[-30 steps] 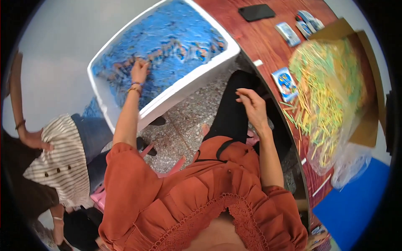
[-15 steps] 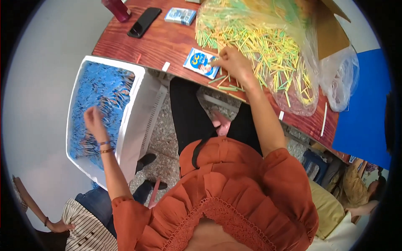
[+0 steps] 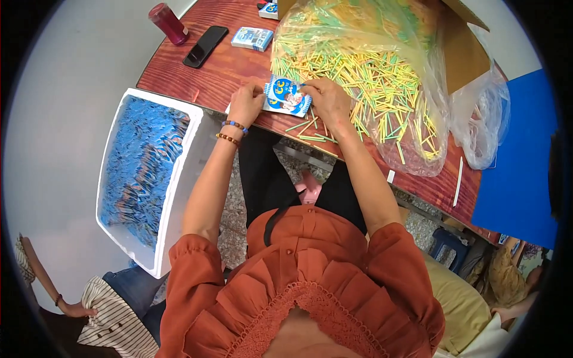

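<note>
**Both hands meet on a small blue packet at the table edge**

A second ago my left hand was down in the white foam box and my right hung free above the lap; half a second ago the right was at a packet on the table. Now the left hand (image 3: 246, 105) and right hand (image 3: 327, 101) both pinch one small blue packet (image 3: 287, 95), fingers closed on its opposite ends, at the near edge of the wooden table (image 3: 197, 71). I judge that the work has moved from fetching to handling the packet.

At 1 o'clock from the packet lies a heap of yellow-green sticks (image 3: 370, 71) in a clear plastic bag (image 3: 477, 131), loose sticks touching the right hand. At 8 o'clock, beside the table, the white foam box (image 3: 179, 197) holds many blue packets. At 11 o'clock: a spare packet (image 3: 252, 38), a black phone (image 3: 205, 46), a red bottle (image 3: 169, 24). Nothing blocks the hands.
</note>
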A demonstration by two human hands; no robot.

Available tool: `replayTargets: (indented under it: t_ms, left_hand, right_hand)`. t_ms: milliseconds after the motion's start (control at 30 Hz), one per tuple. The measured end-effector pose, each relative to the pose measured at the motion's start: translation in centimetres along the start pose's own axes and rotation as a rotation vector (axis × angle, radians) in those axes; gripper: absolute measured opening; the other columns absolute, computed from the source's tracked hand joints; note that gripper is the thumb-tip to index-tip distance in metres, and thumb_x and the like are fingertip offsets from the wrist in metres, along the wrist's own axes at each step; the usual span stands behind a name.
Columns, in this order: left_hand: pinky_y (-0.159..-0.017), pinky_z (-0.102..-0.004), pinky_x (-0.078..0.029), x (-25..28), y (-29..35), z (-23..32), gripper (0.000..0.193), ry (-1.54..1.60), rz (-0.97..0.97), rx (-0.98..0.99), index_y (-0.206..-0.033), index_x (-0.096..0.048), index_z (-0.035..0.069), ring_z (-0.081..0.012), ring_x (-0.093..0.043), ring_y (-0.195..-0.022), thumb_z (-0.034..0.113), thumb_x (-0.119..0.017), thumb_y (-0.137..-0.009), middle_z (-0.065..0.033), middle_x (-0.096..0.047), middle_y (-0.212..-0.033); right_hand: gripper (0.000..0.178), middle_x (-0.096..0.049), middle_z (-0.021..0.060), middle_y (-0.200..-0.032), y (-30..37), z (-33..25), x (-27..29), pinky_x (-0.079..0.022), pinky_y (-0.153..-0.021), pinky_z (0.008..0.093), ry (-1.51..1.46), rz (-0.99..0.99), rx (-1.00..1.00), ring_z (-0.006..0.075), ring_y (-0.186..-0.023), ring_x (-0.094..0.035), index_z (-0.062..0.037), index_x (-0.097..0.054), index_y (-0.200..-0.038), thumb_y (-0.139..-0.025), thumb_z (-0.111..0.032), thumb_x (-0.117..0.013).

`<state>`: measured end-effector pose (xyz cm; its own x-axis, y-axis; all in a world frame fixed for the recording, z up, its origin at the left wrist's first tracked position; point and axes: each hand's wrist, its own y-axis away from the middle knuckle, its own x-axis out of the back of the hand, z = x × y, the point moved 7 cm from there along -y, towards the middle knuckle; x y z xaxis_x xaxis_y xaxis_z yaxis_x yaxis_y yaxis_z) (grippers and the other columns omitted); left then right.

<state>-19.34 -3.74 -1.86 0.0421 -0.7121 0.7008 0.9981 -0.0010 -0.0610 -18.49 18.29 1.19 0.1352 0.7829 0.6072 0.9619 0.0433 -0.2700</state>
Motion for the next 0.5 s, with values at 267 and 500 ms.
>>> replayTargets:
  t_ms: [267, 500]
  left_hand:
    - [-0.062, -0.0243, -0.048, -0.4, 0.6, 3.6, 0.034, 0.760, -0.018, 0.064, -0.112, -0.057, 0.000, -0.0069, -0.058, -0.077, 0.026, -0.064, -0.090, -0.0029, -0.065, -0.094]
    - [-0.059, -0.0189, -0.047, -3.8, 1.6, 6.9, 0.010, 1.152, -0.012, 0.101, -0.090, -0.065, 0.003, -0.0032, -0.058, -0.068, 0.013, -0.067, -0.087, 0.0000, -0.066, -0.083]
  right_hand:
    - [0.014, -0.061, -0.0023, -0.071, -2.1, 2.3, 0.9, -0.039, -0.056, 0.0192, -0.578, -0.433, -0.175, 0.0032, -0.063, -0.051, -0.0013, -0.066, -0.083, -0.087, -0.014, -0.062]
    - [0.016, -0.065, 0.0005, -0.079, 0.7, 1.1, 1.5, -0.047, -0.059, 0.0206, -0.845, -0.399, -0.314, 0.0054, -0.069, -0.059, -0.0009, -0.065, -0.096, -0.084, -0.012, -0.068]
